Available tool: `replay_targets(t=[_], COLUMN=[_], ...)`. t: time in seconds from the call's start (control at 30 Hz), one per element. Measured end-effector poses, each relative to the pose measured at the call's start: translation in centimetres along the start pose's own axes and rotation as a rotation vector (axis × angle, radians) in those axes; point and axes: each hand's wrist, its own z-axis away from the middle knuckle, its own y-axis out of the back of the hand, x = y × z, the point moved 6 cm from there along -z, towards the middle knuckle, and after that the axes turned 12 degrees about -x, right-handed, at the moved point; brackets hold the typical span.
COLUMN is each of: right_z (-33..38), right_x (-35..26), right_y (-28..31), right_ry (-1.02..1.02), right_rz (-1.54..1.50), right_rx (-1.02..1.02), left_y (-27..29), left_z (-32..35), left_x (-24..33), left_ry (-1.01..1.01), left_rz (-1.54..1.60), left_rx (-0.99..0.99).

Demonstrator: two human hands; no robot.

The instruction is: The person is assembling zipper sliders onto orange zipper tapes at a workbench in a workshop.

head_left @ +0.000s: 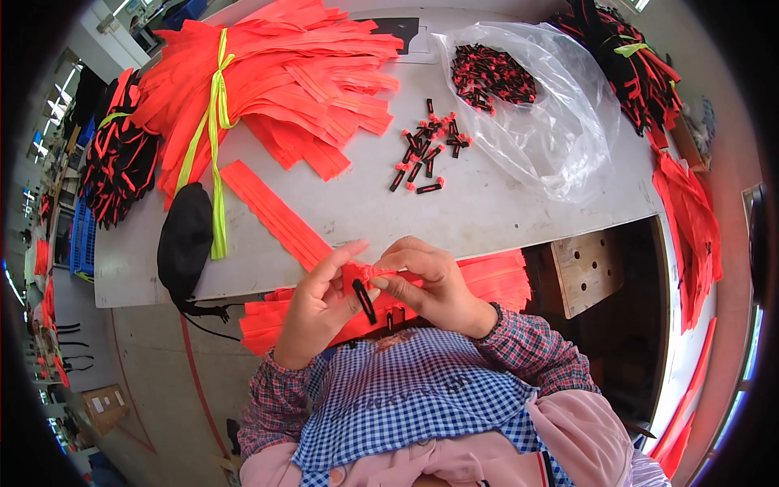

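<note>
Over the table's near edge, my left hand (315,308) and my right hand (434,284) meet with fingers closed at the end of an orange-red zipper tape (272,213). The tape runs from my fingers up and left onto the table. A zipper slider with a black pull tab (364,301) hangs at the tape's end between my hands; the fingers partly cover the slider. Below them, a stack of orange-red zipper tapes (499,274) lies across my lap, a couple of black pulls showing on it. Several loose zipper sliders (422,150) are scattered on the tabletop beyond.
A large bundle of orange-red tapes (276,89), tied with a yellow-green ribbon (216,114), covers the far left. A clear plastic bag (560,138) holds many sliders. A black cloth bundle (187,239) hangs over the left edge. Under the table is a wooden board with holes (586,276).
</note>
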Motion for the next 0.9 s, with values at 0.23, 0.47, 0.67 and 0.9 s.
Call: replay_targets(t=[0.23, 0.47, 0.67, 0.9], right_z=[0.1, 0.5, 1.2, 1.5], right_x=[-0.3, -0.7, -0.8, -0.6], right_y=[0.1, -0.4, -0.6, -0.8], right_ry=[-0.014, 0.068, 0.075, 0.090], right_rz=[-0.188, 0.049, 0.129, 0.086], right_rx=[-0.079, -0.104, -0.100, -0.105], left_y=[0.7, -0.5, -0.3, -0.5], left_z=[0.9, 0.9, 1.0, 0.8], left_x=[0.0, 1.6, 0.6, 0.6], left_ry=[0.002, -0.091, -0.105, -0.119], left_rz=[-0.339, -0.641, -0.579, -0.525], left_rx=[0.027, 0.034, -0.014, -0.048])
